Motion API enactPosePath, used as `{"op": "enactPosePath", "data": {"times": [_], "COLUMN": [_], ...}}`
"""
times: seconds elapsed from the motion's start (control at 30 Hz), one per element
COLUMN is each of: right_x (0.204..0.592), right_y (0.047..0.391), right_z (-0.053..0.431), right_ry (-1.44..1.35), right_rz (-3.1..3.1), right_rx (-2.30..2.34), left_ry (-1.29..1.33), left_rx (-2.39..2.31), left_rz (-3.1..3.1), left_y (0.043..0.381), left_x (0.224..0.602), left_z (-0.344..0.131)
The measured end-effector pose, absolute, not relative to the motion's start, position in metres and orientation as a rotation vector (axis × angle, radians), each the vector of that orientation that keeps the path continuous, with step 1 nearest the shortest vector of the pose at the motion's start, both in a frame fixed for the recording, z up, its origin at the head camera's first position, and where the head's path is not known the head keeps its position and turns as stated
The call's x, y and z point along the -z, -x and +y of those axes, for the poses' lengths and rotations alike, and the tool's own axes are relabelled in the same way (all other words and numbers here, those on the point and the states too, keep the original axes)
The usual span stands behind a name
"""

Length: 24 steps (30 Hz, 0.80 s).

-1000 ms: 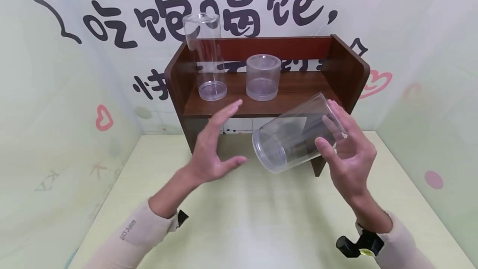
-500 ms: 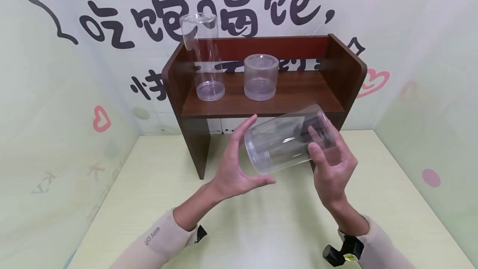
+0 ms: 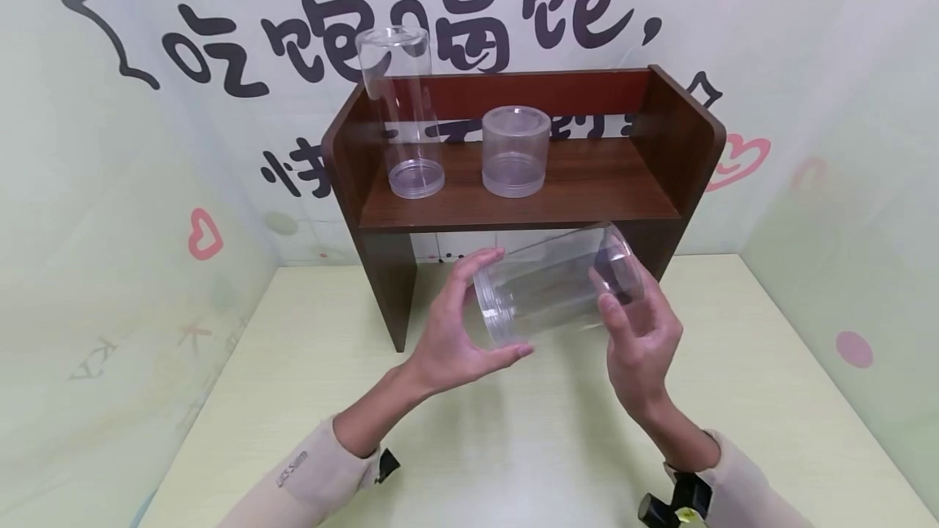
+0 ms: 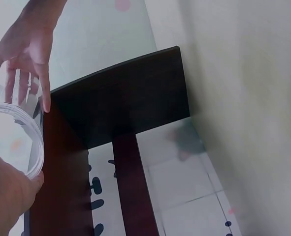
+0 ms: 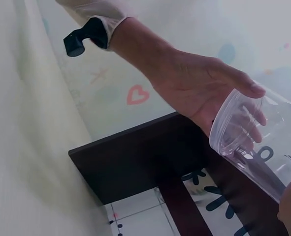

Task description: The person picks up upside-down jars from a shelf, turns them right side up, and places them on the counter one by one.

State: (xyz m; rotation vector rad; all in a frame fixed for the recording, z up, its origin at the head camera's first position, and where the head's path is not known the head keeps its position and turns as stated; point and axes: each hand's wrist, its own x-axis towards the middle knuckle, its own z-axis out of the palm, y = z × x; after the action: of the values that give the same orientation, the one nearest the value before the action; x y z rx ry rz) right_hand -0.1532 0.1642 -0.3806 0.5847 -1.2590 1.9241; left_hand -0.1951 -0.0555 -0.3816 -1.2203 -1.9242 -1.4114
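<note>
Both hands hold a clear plastic jar (image 3: pixel 553 283) in mid-air in front of the shelf, lying nearly sideways with its ridged end toward the left. My left hand (image 3: pixel 447 341) grips that ridged end, fingers over the top and thumb below. At the smooth end, my right hand (image 3: pixel 645 341) holds the jar with its thumb in front and fingers behind, seen through the wall. In the right wrist view, the left hand's (image 5: pixel 199 88) fingers show through the ridged end. The left wrist view has the right hand (image 4: pixel 29 54) at the far end of the jar.
A brown wooden shelf (image 3: pixel 440 214) stands on the pale table (image 3: pixel 293 365) against a printed wall cloth. On its board are a tall clear cylinder jar (image 3: pixel 403 121) at left and a short clear jar (image 3: pixel 515 153) in the middle.
The left hand has moved right and closed onto the jar's ridged end. The right hand has brought the jar left and lower, turning it closer to level.
</note>
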Motion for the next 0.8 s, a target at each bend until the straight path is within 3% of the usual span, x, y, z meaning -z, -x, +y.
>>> {"op": "enactPosePath", "data": {"times": [0.3,0.57,0.8], "right_x": [0.389,0.377,0.352], "right_y": [0.147,0.160,0.171], "right_z": [0.180,0.206,0.227], "right_ry": [-0.605,-0.722,-0.788], "right_rz": [-1.585,-1.833,-1.787], "right_rx": [-1.729,-1.015,-0.739], "left_ry": [1.236,1.220,1.229], "left_rx": [1.328,1.263,1.179], "left_rz": [-1.970,-2.084,-2.227], "left_y": [0.194,0.194,0.192], "left_x": [0.375,0.364,0.359], "left_z": [-0.071,-0.096,-0.120]}}
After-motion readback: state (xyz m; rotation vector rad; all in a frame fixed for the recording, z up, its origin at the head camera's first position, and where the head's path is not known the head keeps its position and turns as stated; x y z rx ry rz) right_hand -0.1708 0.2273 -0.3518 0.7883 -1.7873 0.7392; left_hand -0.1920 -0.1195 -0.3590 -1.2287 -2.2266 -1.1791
